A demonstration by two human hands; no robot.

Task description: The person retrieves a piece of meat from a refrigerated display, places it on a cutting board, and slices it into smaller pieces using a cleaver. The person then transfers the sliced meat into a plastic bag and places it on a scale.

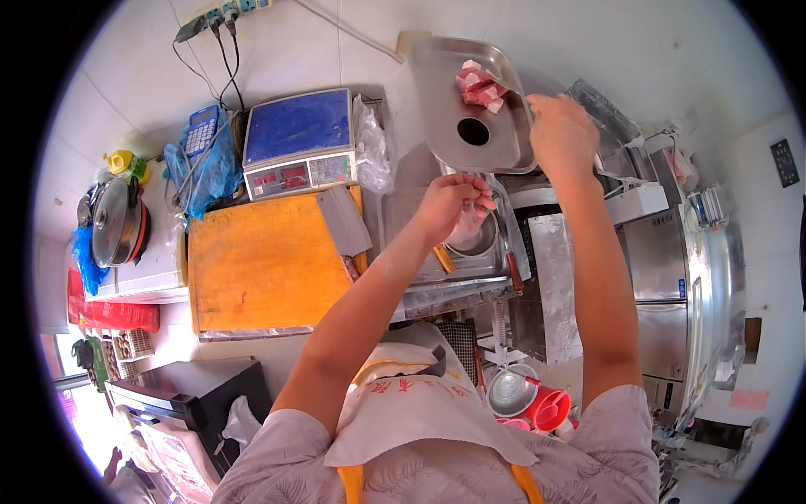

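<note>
A stainless-steel tray (445, 76) with a round dark hole stands at the far middle, and several chunks of raw pink meat (481, 86) lie on it behind the hole. My right hand (564, 134) is closed at the tray's right rim, its fingertips partly hidden. In front of the tray, my left hand (456, 202) has its fingers curled together. A thin translucent piece of plastic (467, 225) hangs from them, over a round metal bowl (483, 241) that the hand partly covers.
A cleaver (344, 220) lies on the right edge of a yellow cutting board (260, 269). Behind the board are a blue-topped weighing scale (298, 126) and a crumpled clear bag (372, 147). A red-handled tool (512, 270) lies beside the bowl. Steel cabinets (661, 260) stand at right.
</note>
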